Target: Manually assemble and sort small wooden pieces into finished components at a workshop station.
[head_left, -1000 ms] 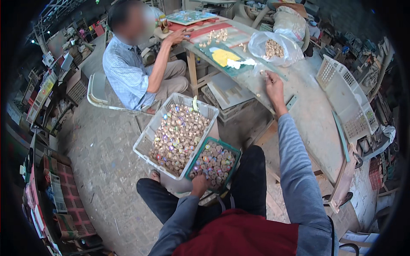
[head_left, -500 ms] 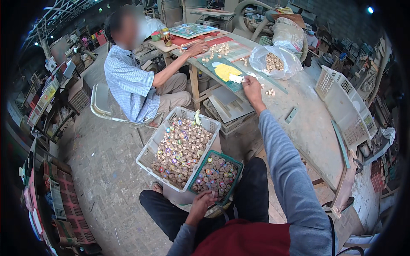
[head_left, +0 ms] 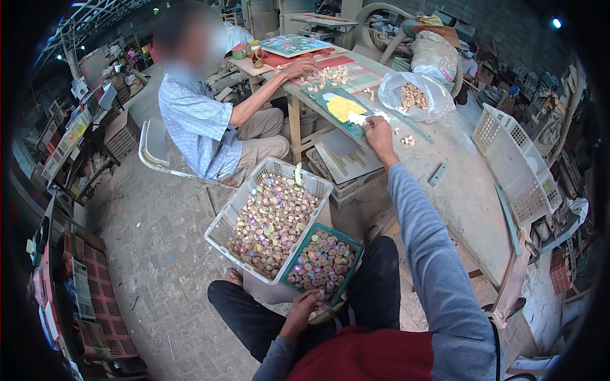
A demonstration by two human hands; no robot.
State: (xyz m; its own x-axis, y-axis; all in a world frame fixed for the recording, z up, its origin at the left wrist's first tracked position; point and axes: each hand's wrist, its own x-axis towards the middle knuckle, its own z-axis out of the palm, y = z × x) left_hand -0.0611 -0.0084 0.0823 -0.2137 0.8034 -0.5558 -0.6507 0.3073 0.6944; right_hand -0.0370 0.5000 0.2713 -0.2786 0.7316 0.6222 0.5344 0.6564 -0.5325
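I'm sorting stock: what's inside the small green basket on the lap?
The small green plastic basket holds small round wooden pieces with coloured tops. The left hand grips its near edge; lower layers are hidden.

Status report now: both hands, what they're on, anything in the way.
Left hand on green basket of small round pieces. Right hand at white scraps on table. Co-worker's hand well apart.

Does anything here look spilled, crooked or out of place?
Nothing looks spilled. A few small pale pieces lie loose on the worktable beside the right hand, outside the clear bag. The left hand rests at the green basket, which sits level.
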